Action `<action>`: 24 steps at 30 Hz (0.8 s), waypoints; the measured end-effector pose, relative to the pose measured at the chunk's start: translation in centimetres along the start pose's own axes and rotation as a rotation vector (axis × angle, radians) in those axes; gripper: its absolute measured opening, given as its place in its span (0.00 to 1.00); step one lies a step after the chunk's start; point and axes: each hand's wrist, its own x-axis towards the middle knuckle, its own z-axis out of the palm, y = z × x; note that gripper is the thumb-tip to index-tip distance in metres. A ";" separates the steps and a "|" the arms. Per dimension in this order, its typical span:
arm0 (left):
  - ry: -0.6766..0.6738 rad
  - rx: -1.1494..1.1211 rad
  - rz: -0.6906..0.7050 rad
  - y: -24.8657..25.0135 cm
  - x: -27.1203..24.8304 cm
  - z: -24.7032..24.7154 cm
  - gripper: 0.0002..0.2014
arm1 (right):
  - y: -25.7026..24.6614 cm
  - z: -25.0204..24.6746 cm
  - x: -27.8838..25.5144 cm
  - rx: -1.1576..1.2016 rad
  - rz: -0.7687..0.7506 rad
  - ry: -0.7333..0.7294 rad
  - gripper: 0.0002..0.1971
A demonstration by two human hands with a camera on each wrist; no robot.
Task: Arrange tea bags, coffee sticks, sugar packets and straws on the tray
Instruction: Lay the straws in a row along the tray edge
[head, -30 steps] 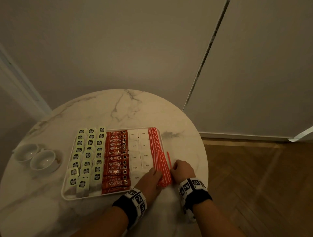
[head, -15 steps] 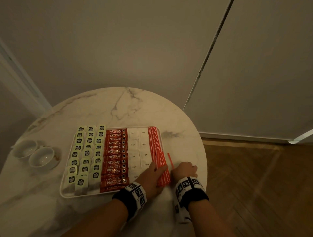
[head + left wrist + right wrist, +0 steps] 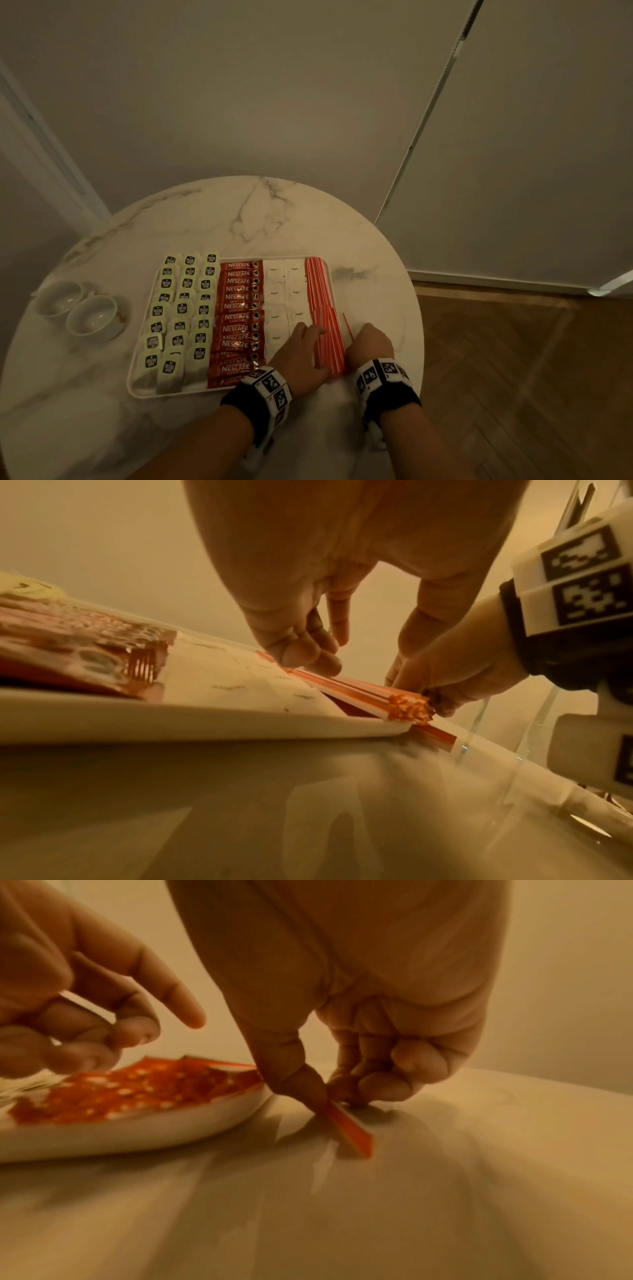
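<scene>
Right wrist view: right hand (image 3: 342,988) pinches one stray straw (image 3: 347,1127) just right of the tray (image 3: 137,1139). Left hand (image 3: 301,356) rests curled on the tray's straws (image 3: 323,308); grip unclear. Lift it clear, lay it parallel.

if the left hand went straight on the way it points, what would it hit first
Likely the straws on the tray; the left hand seems to touch them, but depth is unclear.

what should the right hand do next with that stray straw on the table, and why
Probably lift the stray straw and lay it on the straw row in the tray: the right hand pinches it on the table, outside the rim, and the left hand touches the row.
</scene>
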 end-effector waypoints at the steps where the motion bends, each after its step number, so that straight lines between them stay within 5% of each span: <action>1: -0.006 0.001 -0.002 0.0 -0.1 0.0 0.37 | 0.1 -0.2 0.3 -0.005 -0.005 -0.013 0.07; 7: -0.024 -0.022 -0.042 0.5 0.0 0.0 0.34 | -1.7 -2.7 2.9 0.148 -0.025 -0.120 0.14; 14: 0.134 -0.062 -0.112 0.5 2.4 -1.9 0.19 | -7.0 -4.7 6.1 0.099 -0.158 -0.184 0.09; 24: 0.081 0.046 -0.203 0.1 6.9 -5.2 0.20 | -10.3 -3.5 8.6 0.111 -0.144 -0.094 0.15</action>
